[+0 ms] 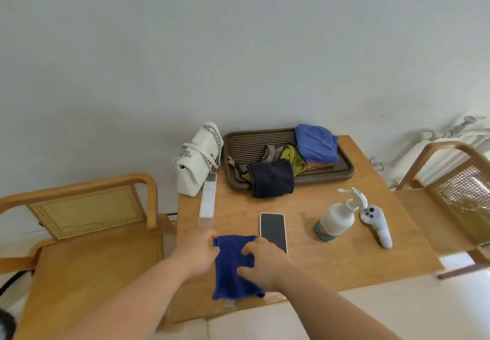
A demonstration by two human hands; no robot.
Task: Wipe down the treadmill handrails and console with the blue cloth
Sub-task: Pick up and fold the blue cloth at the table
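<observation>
A dark blue cloth (231, 270) lies flat on the wooden table (331, 257) near its front edge. My left hand (197, 253) grips the cloth's upper left corner. My right hand (261, 261) rests on the cloth's right side, fingers curled and pressing into the fabric. No treadmill, handrail or console is in view.
A phone (273, 231) lies right of the cloth, a white remote (208, 196) and white handbag (198, 159) to the left. A brown tray (254, 140) holds several folded cloths. A pump bottle (338, 220) and white controller (376, 225) stand right. Wooden chairs flank the table.
</observation>
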